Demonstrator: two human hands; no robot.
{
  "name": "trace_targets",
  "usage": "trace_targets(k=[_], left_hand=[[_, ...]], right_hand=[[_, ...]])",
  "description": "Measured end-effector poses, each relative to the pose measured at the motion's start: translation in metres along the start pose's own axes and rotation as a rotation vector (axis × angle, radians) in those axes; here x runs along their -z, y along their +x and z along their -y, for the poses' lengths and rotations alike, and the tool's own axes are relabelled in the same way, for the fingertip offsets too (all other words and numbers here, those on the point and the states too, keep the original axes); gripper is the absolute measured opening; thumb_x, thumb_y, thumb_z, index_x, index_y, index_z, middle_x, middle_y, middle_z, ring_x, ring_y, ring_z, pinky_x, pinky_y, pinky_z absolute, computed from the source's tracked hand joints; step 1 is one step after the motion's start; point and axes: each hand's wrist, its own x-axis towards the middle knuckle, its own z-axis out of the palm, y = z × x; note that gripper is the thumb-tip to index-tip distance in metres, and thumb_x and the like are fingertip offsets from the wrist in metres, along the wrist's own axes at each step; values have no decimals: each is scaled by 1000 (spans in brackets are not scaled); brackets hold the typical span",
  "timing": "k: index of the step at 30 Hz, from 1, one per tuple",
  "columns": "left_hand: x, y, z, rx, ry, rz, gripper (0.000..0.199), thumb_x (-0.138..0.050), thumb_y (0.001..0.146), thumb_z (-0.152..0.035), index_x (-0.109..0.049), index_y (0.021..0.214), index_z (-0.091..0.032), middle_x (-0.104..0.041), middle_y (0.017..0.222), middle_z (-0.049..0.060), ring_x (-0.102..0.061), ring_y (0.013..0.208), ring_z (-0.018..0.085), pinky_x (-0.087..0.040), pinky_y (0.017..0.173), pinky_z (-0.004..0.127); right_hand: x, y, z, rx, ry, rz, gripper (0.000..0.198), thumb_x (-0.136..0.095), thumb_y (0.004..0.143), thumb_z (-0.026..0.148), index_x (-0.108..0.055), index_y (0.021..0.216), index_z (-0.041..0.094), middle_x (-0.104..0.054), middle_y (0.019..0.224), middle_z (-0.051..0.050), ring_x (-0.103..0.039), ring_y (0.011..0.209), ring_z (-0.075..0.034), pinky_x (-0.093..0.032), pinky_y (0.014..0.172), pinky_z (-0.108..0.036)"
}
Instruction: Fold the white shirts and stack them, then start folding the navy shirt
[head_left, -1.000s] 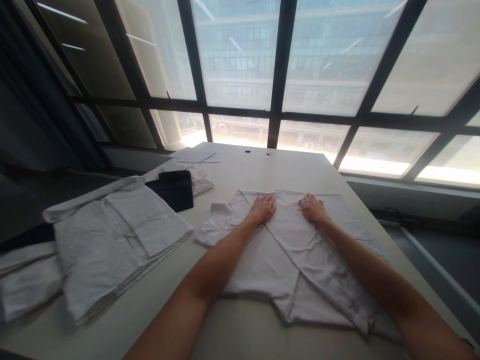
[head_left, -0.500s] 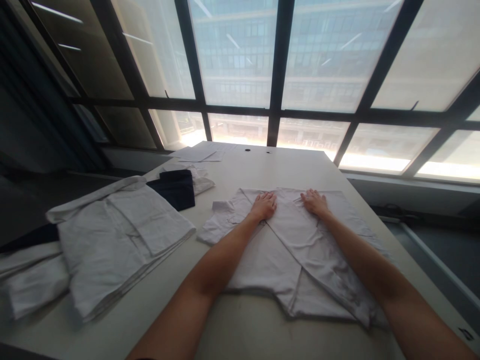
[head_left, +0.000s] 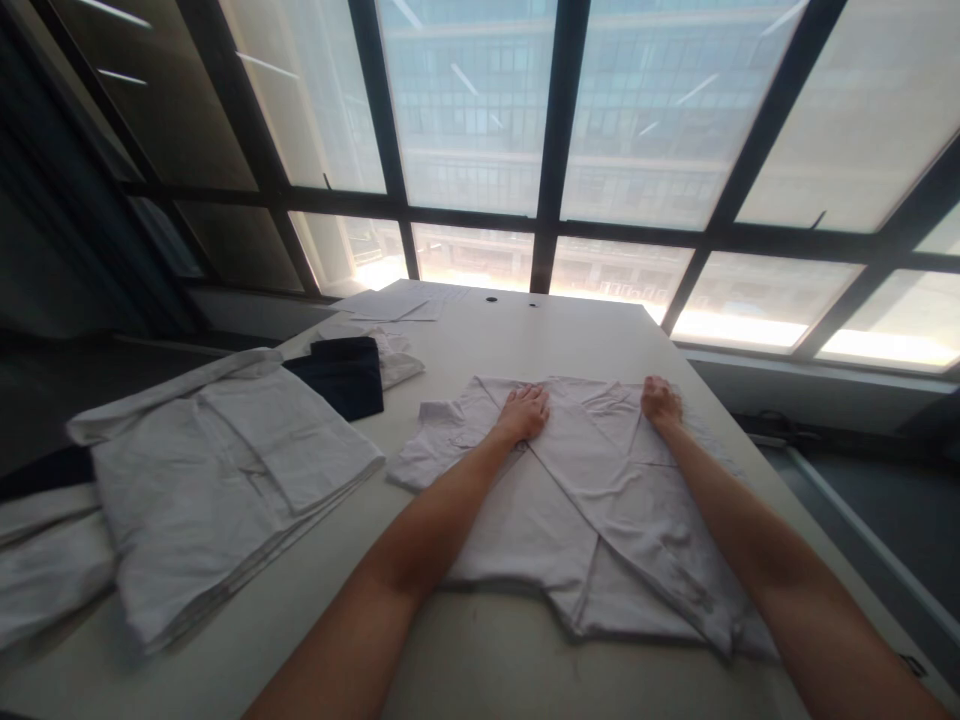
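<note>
A white garment (head_left: pixel 540 520) with an overlapping front lies spread on the white table, wrinkled toward its right side. My left hand (head_left: pixel 526 411) rests flat on its upper part, fingers stretched out and slightly apart. Over at the garment's far right edge, my right hand (head_left: pixel 661 400) is closed, with the fingers curled down against the cloth. The fabric pinched under those fingers is mostly hidden by the hand. Creases run across the cloth between my two hands.
Left of the garment sits a stack of folded white cloth (head_left: pixel 225 480). Behind it lie a folded dark navy cloth (head_left: pixel 341 380) and more white fabric (head_left: pixel 401 362). Paper sheets (head_left: pixel 386 303) rest at the far end of the table (head_left: pixel 555 335), near tall windows.
My right hand has moved right along the garment's far edge, and its fingers have gone from spread to curled. The left hand has stayed in place on the cloth.
</note>
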Motion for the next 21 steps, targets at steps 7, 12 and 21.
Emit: trace_targets(k=[7, 12, 21], left_hand=[[0, 1, 0, 0, -2, 5, 54, -30, 104, -38, -39, 155, -25, -30, 167, 5, -23, 154, 26, -17, 124, 54], [0, 1, 0, 2, 0, 9, 54, -30, 104, -38, -39, 155, -25, -30, 167, 5, -23, 154, 26, -18, 124, 54], [-2, 3, 1, -4, 1, 8, 54, -29, 104, -38, -39, 156, -25, -30, 166, 6, -23, 154, 27, -17, 124, 55]], right_hand=[[-1, -5, 2, 234, 6, 58, 53, -22, 104, 28, -70, 124, 17, -57, 148, -12, -42, 143, -19, -28, 120, -37], [-5, -7, 3, 208, -17, 70, 56, -23, 105, 43, -56, 144, 19, -45, 158, -13, -35, 148, -27, -23, 121, -51], [-2, -3, 0, 218, -11, 51, 58, -17, 105, 32, -66, 132, 17, -53, 152, -12, -40, 144, -21, -27, 120, -38]])
